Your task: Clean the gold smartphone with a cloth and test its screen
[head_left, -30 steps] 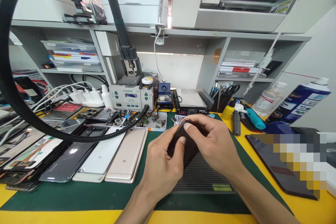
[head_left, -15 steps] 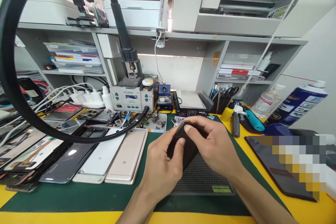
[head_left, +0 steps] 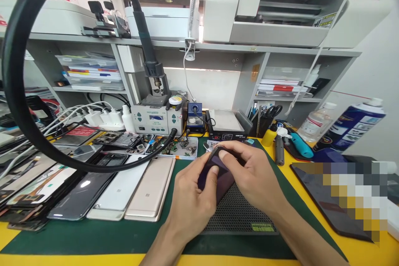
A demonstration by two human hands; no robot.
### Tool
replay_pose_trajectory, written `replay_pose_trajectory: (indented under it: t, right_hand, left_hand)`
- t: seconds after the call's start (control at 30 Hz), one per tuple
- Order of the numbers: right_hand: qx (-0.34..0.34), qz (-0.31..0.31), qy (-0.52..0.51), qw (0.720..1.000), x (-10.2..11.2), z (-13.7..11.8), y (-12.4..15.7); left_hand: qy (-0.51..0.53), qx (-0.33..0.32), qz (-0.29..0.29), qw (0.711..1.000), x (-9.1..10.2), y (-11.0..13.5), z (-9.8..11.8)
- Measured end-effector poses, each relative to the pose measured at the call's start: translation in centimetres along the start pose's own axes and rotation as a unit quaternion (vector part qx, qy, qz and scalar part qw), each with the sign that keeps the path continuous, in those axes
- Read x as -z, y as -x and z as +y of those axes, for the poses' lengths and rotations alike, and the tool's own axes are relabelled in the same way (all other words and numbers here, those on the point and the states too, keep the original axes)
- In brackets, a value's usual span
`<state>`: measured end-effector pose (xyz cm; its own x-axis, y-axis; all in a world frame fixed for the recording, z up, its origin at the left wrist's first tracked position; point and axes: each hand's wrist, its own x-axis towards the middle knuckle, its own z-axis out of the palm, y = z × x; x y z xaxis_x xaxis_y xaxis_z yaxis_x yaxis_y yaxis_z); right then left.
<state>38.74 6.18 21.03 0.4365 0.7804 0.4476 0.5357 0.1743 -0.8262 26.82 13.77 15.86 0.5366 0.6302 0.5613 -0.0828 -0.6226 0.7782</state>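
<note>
A dark phone (head_left: 225,183) is held tilted between both hands, its glossy face turned partly toward me. My left hand (head_left: 195,193) grips its left side, the thumb lying on the face near the upper end. On the other side, my right hand (head_left: 254,174) wraps the top corner, with the thumb pressed near the top edge. My fingers hide much of the phone's back and sides. Under it lies a black perforated pad (head_left: 240,212) with a yellow-green label, on a green mat (head_left: 124,237).
Several phones, among them a gold one (head_left: 151,189) and a white one (head_left: 121,187), lie at left. Behind stand a hot-air station (head_left: 158,118) with a looping black hose (head_left: 14,70) and a parts tray (head_left: 187,145). A dark tablet (head_left: 318,195) and spray can (head_left: 352,122) are at right.
The phone has tilted slightly, and its face now shows a purplish sheen instead of plain black. Both hands keep nearly the same grip. The whole view has shifted slightly.
</note>
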Motion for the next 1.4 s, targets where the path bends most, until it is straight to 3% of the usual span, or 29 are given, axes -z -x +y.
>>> replay_pose_trajectory:
  t: [0.13,0.33,0.63,0.87,1.17,1.4]
  right_hand:
    - [-0.003,0.014,-0.009,1.000,-0.3,0.0,-0.2]
    - [-0.009,-0.034,-0.010,0.999,0.6,0.2,-0.2]
    - [-0.013,0.019,-0.011,1.000,-0.4,-0.1,-0.1]
    - [-0.012,-0.018,-0.010,1.000,0.4,0.2,-0.1]
    - [-0.016,0.007,-0.008,1.000,-0.1,-0.2,-0.3]
    - [0.000,-0.051,0.018,0.999,1.0,0.2,-0.3]
  left_hand:
    - [0.006,-0.002,0.004,1.000,-0.1,0.1,0.0]
    - [0.019,0.015,-0.003,1.000,0.0,0.0,0.0]
    - [0.014,-0.009,0.008,1.000,-0.2,0.1,-0.2]
    - [0.014,0.001,0.004,1.000,-0.1,0.1,0.1]
    - [0.016,-0.013,0.008,1.000,-0.2,0.1,0.0]
    - [0.022,0.007,-0.010,1.000,-0.1,0.1,0.2]
